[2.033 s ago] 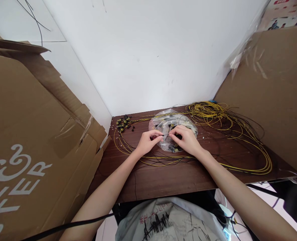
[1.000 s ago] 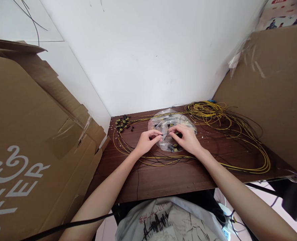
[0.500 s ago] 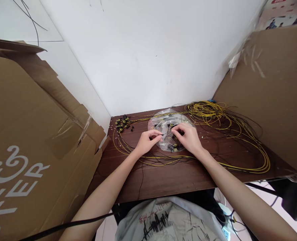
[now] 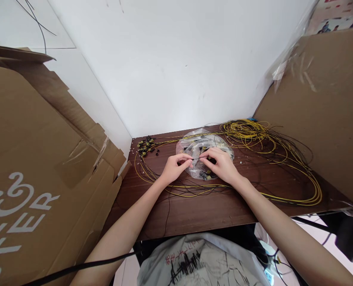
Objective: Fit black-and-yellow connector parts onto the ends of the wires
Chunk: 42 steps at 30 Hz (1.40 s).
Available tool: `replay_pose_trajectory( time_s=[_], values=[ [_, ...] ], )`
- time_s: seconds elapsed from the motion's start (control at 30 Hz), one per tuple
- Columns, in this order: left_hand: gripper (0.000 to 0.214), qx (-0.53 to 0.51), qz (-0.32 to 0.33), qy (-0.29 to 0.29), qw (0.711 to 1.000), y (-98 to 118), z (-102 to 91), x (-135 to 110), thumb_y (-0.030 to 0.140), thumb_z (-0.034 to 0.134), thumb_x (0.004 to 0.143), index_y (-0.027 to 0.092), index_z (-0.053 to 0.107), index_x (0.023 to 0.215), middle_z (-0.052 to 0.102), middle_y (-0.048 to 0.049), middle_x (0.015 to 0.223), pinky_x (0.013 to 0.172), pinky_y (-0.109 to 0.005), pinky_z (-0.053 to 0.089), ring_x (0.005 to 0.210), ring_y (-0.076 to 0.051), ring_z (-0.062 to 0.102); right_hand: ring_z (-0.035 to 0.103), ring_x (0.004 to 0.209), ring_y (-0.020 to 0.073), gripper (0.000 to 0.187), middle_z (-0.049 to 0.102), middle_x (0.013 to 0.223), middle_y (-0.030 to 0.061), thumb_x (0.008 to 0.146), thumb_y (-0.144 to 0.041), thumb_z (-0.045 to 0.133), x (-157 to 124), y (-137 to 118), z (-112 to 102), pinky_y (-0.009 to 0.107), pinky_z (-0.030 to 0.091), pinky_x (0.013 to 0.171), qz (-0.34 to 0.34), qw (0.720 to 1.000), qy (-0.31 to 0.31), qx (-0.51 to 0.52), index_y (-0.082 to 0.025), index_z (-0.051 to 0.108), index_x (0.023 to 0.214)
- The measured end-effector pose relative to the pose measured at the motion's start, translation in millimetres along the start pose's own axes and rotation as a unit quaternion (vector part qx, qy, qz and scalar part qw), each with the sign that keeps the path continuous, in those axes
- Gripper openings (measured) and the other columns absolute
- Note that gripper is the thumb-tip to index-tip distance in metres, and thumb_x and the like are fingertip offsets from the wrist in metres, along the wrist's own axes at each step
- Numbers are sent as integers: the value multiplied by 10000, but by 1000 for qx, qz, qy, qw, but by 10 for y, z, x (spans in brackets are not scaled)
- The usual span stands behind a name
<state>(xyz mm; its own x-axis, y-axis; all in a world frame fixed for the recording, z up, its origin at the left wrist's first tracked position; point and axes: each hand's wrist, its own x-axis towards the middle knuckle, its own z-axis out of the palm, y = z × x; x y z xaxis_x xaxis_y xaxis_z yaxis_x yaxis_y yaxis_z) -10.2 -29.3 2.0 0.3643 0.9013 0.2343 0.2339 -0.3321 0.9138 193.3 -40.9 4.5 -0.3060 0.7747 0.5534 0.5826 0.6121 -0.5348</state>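
Observation:
My left hand (image 4: 178,167) pinches a thin black wire (image 4: 196,158) between thumb and fingertips. Close by on the right, my right hand (image 4: 220,165) is also closed in a pinch at the wire's other side, so a short dark stretch shows between the two. Both hands are over a clear plastic bag (image 4: 196,171) that holds small black and yellow connectors (image 4: 206,174). The fingers partly cover the bag, and the exact tip of the wire is too small to make out.
A coil of yellow and black wires (image 4: 245,131) lies at the back right of the brown table (image 4: 194,214). More connectors (image 4: 145,146) cluster at the back left. Cardboard boxes stand left (image 4: 45,159) and right (image 4: 322,111), with a white wall (image 4: 179,71) behind.
My right hand has moved left, bringing its fingertips closer to those of my left hand. The left hand stays nearly in place.

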Motion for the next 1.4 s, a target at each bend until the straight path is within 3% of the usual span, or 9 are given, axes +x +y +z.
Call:
replay_pose_trajectory(
  time_s=[0.17, 0.6, 0.93, 1.2, 1.4],
  values=[
    [213, 5, 0, 0, 1000, 18, -1, 2, 294, 589, 812, 120, 669, 903, 715, -53, 704, 674, -261, 480, 669, -155, 647, 573, 784, 197, 172, 661, 804, 52, 895, -293, 523, -5, -18, -14, 330, 444, 741, -6, 1000, 3, -14, -197, 656, 842],
    [215, 7, -3, -3, 1000, 42, 8, 0, 305, 589, 812, 118, 658, 893, 720, -56, 706, 686, -269, 484, 671, -158, 652, 595, 667, 185, 172, 683, 733, 45, 851, -276, 580, 0, -17, -42, 310, 448, 657, 57, 992, 114, -24, -184, 688, 755],
    [205, 5, -1, -2, 1000, 24, -4, 2, 297, 587, 809, 125, 663, 891, 714, -52, 696, 681, -270, 486, 662, -160, 648, 588, 745, 187, 167, 653, 760, 38, 878, -312, 556, 6, -23, -36, 317, 447, 716, 8, 999, 30, 12, -201, 677, 911],
    [202, 11, 4, -5, 1000, 28, -1, 1, 298, 580, 811, 126, 662, 878, 710, -48, 690, 674, -262, 476, 658, -155, 641, 546, 735, 188, 283, 622, 738, 54, 935, -344, 447, -7, -54, -18, 315, 424, 700, -21, 1000, -19, -8, -193, 651, 810],
    [215, 13, -6, -7, 1000, 39, 5, -1, 315, 589, 810, 129, 665, 886, 715, -51, 701, 687, -269, 484, 670, -160, 647, 541, 722, 187, 367, 608, 709, 57, 959, -343, 369, -10, -38, -10, 313, 410, 688, -1, 999, -8, -45, -190, 618, 737]
  ],
)
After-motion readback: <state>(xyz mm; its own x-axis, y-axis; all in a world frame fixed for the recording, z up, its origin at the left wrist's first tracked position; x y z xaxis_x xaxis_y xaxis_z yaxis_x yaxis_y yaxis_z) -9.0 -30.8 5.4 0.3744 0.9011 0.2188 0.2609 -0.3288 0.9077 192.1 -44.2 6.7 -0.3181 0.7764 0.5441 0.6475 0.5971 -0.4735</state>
